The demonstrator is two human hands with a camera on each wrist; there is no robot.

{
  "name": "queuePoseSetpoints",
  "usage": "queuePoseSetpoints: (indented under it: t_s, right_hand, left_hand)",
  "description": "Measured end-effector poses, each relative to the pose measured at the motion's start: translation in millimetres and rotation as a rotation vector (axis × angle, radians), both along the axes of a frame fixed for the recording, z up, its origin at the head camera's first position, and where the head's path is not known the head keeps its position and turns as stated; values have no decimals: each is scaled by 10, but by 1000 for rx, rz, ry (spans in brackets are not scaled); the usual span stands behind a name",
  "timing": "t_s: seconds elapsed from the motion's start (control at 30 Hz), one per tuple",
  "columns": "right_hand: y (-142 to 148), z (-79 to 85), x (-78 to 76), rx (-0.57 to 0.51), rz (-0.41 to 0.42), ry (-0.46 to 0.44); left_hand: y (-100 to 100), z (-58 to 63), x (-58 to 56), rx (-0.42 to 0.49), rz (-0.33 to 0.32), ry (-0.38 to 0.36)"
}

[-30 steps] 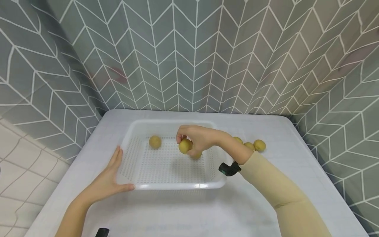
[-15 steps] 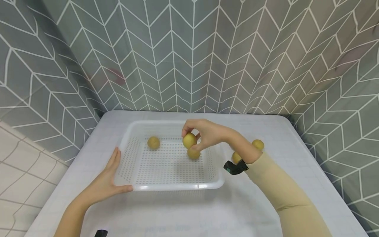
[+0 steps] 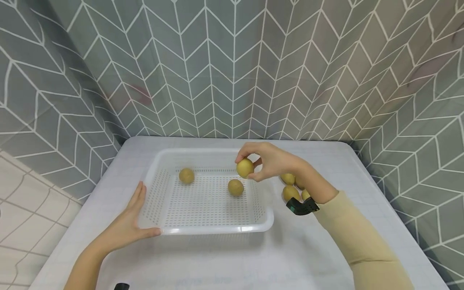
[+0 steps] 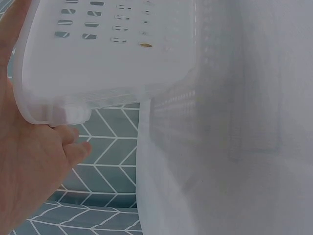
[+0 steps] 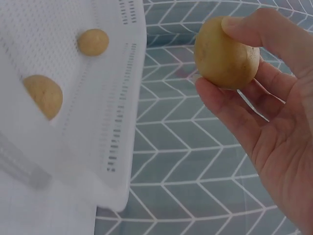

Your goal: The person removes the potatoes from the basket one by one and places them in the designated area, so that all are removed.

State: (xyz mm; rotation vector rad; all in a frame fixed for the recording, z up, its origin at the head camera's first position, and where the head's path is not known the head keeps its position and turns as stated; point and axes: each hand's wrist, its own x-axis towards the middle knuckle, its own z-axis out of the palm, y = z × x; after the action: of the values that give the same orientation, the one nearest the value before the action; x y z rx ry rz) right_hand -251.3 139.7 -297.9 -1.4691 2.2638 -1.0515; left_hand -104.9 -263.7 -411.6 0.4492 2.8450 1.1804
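Observation:
In the head view my right hand [image 3: 274,163] pinches a round yellow potato [image 3: 245,168] between thumb and fingers, above the right end of a white perforated plastic basket [image 3: 217,230]. The right wrist view shows the thumb on top of this potato [image 5: 226,54] and the fingers below and behind it. Two more potatoes lie in the basket, one towards the left [image 3: 186,176] and one [image 3: 235,187] right of the middle. My left hand [image 3: 125,223] rests spread against the basket's front left corner, thumb at the front rim and straight fingers along the left side.
Several more potatoes [image 3: 291,193] lie on the white-covered table [image 3: 217,266] right of the basket, partly hidden by my right forearm. A grey curtain [image 3: 232,72] with a white zigzag pattern stands behind the table and along the sides.
My right hand, gripping the potato, has moved right and up from over the basket's middle towards its right end. The potato beneath it now shows fully. My left hand stays at the corner.

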Motion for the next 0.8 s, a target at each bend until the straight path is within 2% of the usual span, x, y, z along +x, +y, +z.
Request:
queuePoseSetpoints:
  t_s: [0.27,0.8]
  right_hand:
    - [227,49,19,18,-101,-20]
    - [613,107,91,56,-238,-32]
  left_hand:
    - [6,10,-2,-14,6,-8]
    - [3,-3,-6,-14,-8,-10]
